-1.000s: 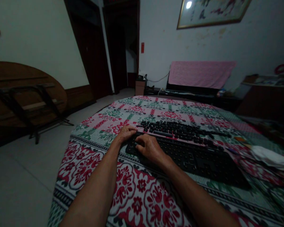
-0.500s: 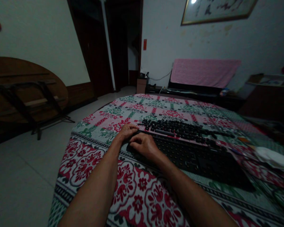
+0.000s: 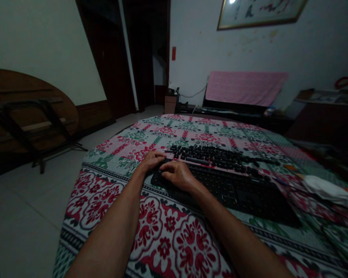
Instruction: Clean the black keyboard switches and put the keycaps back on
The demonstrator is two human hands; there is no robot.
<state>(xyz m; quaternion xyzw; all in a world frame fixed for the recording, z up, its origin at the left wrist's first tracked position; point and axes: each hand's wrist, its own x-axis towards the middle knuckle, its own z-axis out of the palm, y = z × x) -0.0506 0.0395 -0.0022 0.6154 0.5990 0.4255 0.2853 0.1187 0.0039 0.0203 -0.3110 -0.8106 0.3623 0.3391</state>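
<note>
A black keyboard (image 3: 226,189) with most of its keycaps off lies slantwise on a flowered cloth. My left hand (image 3: 153,159) is at its far left corner, fingers curled over the edge, holding it. My right hand (image 3: 178,174) is over the left end of the keyboard, with thumb and fingertips close together. Whatever may be between those fingertips is too small and dark to make out. Just behind the keyboard, loose black keycaps (image 3: 220,154) are spread in a long heap. A long bar-shaped keycap (image 3: 197,161) lies at the heap's near side.
The flowered tablecloth (image 3: 162,133) covers the table under everything. To the right lie a white crumpled item (image 3: 324,189), dark cables and a small orange piece (image 3: 290,167). A folded round tabletop (image 3: 31,92) leans on the left wall. A pink cloth (image 3: 246,88) hangs at the back.
The view has turned slightly right, so everything sits a little further left. My right thumb and fingertips look slightly further apart. My left hand stays on the keyboard's corner.
</note>
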